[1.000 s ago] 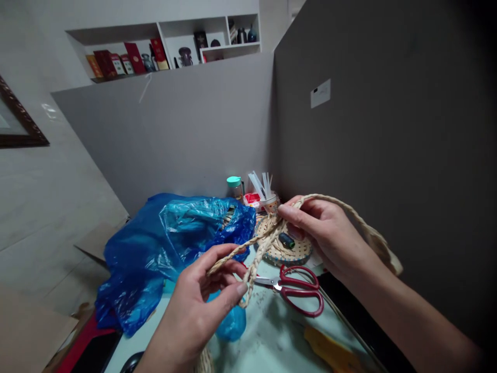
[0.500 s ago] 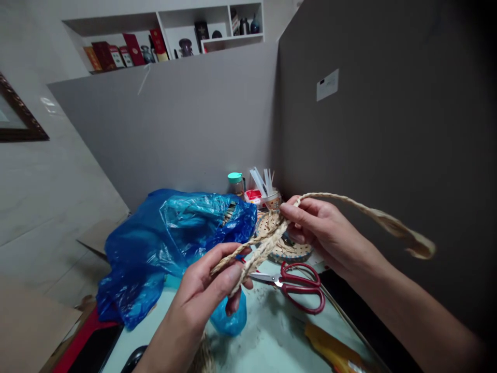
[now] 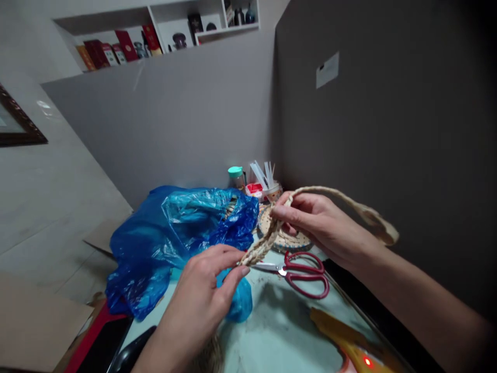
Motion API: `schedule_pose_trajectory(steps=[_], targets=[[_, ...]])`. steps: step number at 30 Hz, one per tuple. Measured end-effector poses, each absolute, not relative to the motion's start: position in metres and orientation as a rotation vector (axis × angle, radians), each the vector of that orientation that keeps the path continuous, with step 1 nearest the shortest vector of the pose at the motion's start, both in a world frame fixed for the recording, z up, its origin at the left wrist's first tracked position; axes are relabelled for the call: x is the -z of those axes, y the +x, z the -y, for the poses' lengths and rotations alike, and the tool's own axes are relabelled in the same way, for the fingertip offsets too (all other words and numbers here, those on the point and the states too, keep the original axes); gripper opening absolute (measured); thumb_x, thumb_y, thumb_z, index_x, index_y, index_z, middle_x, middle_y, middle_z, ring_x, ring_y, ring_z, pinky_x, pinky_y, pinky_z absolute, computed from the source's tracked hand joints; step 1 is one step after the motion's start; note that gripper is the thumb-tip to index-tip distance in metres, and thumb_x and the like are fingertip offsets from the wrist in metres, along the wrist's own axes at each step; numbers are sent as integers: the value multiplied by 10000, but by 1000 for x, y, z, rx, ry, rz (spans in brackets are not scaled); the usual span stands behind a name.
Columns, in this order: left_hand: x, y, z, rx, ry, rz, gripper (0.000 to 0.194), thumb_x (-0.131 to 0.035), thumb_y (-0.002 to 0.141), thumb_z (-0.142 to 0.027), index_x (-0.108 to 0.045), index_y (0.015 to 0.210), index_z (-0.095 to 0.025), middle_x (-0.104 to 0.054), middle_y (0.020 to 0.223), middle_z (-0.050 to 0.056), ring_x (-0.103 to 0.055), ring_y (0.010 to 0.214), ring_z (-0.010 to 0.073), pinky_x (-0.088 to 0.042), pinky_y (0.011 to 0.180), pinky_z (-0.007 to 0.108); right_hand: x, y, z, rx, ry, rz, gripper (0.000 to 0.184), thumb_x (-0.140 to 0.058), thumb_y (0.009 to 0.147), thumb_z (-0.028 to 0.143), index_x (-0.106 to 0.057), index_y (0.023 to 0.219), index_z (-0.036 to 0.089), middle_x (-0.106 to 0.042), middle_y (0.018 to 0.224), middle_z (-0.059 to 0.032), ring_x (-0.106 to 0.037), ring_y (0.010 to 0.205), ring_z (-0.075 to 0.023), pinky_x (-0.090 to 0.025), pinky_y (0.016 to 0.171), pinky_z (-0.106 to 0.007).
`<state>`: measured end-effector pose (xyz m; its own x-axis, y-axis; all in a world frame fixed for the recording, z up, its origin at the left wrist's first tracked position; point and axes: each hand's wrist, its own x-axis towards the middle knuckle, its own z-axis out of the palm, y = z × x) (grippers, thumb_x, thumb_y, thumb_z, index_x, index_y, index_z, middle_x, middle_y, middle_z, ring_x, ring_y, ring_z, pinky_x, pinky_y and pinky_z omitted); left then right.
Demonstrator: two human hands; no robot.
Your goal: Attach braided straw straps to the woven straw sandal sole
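Note:
A pale braided straw cord stretches between my two hands above the table. My left hand pinches its lower end between thumb and fingers. At the upper end, my right hand grips it between thumb and forefinger. From there a loose straw tail arcs out to the right over the wrist. Below the cord lie red-handled scissors, their blades pointing left and partly hidden by my left hand. A round woven straw piece with a blue-dotted rim sits behind my right hand.
A large blue plastic bag fills the left back of the table. Farther back stand a teal-lidded jar and a cup of white strips. A yellow tool with a red light lies front right. Grey panels enclose the back and right.
My left hand has closed up on the braid, its two strands now drawn together. The straw tail has swung inward to the left. The view has shifted slightly.

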<state>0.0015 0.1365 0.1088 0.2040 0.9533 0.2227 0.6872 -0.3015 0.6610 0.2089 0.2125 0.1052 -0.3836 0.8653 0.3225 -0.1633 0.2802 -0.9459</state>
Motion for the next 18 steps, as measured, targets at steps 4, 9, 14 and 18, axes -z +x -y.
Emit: schedule_pose_trajectory(steps=[4, 9, 14, 18], targets=[[-105, 7, -140, -883, 1983, -1542, 219, -635, 894, -303, -763, 1053, -223, -764, 1077, 36, -663, 1008, 226, -441, 884, 292, -98, 200, -210, -1369, -665, 1644, 208, -724, 832, 404, -681, 778, 208, -592, 753, -1, -488, 666, -134, -385, 603, -264], [-100, 9, -144, -1032, 1760, -1345, 156, -609, 889, -235, -703, 775, -185, -655, 762, -4, -560, 724, 143, -411, 677, 242, -91, 197, -210, -1421, -636, 1790, 267, -652, 878, 463, -668, 834, 200, -585, 764, -4, -525, 691, -145, -423, 634, -265], [-98, 0, -148, -1187, 1328, -1098, 210, -591, 914, -346, -605, 797, -173, -313, 567, -81, -211, 501, 76, -173, 466, 212, -90, 203, -217, -1404, -689, 1910, 319, -605, 895, 502, -623, 828, 190, -551, 739, -2, -506, 688, -148, -407, 634, -270], [-100, -3, -150, -1209, 1224, -1067, 231, -590, 920, -352, -664, 847, -146, -213, 495, -107, -128, 456, 62, -133, 432, 201, -81, 210, -233, -1267, -801, 2020, 384, -588, 885, 558, -619, 736, 205, -561, 667, -2, -502, 618, -153, -386, 576, -275]])
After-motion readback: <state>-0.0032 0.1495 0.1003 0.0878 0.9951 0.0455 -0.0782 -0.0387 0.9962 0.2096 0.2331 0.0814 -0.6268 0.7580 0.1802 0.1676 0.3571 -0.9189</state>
